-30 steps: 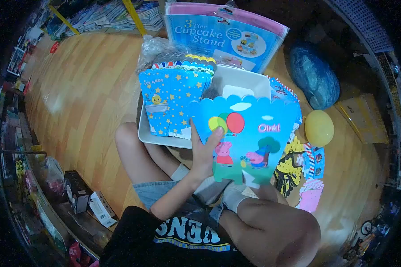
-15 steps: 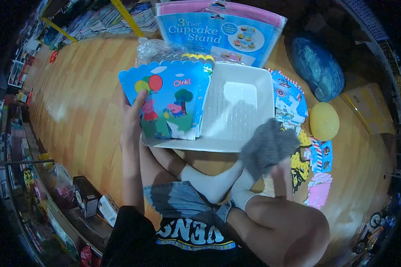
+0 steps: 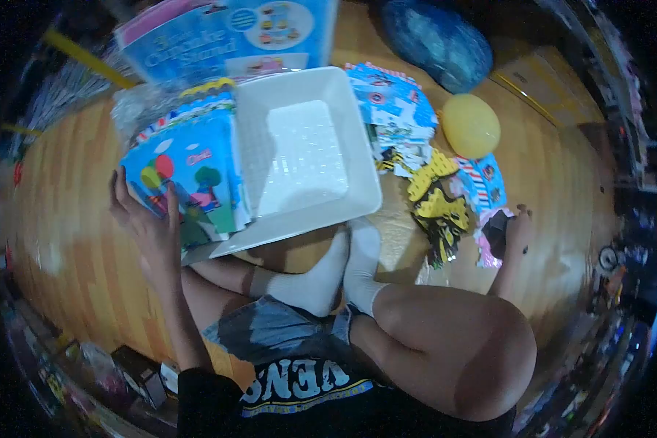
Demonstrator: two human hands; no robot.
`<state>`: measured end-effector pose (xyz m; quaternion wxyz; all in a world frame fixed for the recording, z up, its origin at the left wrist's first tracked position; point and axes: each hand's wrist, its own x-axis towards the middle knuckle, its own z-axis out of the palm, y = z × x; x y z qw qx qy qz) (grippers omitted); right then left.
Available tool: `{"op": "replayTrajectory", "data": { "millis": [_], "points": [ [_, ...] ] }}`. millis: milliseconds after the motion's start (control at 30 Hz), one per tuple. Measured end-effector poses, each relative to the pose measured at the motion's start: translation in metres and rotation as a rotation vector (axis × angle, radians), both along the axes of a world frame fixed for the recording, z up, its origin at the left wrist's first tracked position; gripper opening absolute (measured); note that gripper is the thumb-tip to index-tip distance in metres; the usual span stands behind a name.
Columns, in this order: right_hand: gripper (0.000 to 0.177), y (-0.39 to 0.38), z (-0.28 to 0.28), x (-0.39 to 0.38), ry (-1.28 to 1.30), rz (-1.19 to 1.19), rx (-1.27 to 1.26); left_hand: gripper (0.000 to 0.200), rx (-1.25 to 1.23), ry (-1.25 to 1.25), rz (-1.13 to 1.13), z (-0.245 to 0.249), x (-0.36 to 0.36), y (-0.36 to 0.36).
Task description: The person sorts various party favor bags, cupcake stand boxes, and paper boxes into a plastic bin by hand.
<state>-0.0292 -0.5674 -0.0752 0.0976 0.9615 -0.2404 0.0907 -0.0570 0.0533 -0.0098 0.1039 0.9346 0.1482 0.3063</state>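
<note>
Head view: blue box (image 3: 190, 182) in left hand (image 3: 150, 230), lengthwise near-to-far, scalloped top far.

our left hand (image 3: 147, 228) grips the blue balloon box (image 3: 190, 171) beside the white tray (image 3: 299, 153); our right hand (image 3: 517, 228) touches a pink paper piece (image 3: 483, 254) on the wooden floor (image 3: 577, 212).

The blue paper box (image 3: 190, 171) is flattened and printed with balloons, a tree, cartoon pigs and a short word in white. It leans tilted at the front of a stack of similar boxes, against the left rim of the white tray (image 3: 358, 139), with the left hand (image 3: 150, 226) gripping its lower left corner. A small dark thing (image 3: 495, 230), too blurred to name, lies on a pink flat piece on the wooden floor (image 3: 73, 241) well to the right, with the right hand (image 3: 520, 230) touching it.
</note>
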Motion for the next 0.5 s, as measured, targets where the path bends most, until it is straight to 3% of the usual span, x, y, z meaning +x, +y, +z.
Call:
{"op": "replayTrajectory", "data": {
  "millis": [67, 167, 267, 300, 367, 433, 500],
  "points": [
    [0.025, -0.053, -0.036, 0.002, -0.021, -0.032, -0.074, 0.066, -0.027, -0.068, -0.126, 0.014, 0.012, -0.014],
    [0.070, -0.111, -0.088, 0.016, 0.432, -0.081, 0.638, 0.062, 0.143, -0.093, -0.306, 0.022, 0.031, -0.021],
    [0.079, -0.074, -0.095, 0.022, 0.332, -0.285, 0.618, 0.051, 0.184, -0.044, -0.347, 0.002, 0.059, -0.006],
    [0.079, -0.073, -0.101, 0.024, 0.333, -0.282, 0.620, 0.051, 0.187, -0.044, -0.345, -0.009, 0.063, -0.001],
    [0.086, -0.076, -0.122, 0.023, 0.202, -0.319, 0.528, 0.048, 0.233, 0.219, -0.316, -0.021, 0.067, 0.002],
    [0.092, -0.077, -0.141, 0.027, 0.219, -0.298, 0.611, 0.046, 0.284, 0.193, -0.308, -0.016, 0.064, 0.001],
    [0.095, -0.073, -0.154, 0.038, 0.268, -0.360, 0.261, 0.045, 0.276, 0.189, -0.317, -0.015, 0.064, 0.001]
  ]
}}
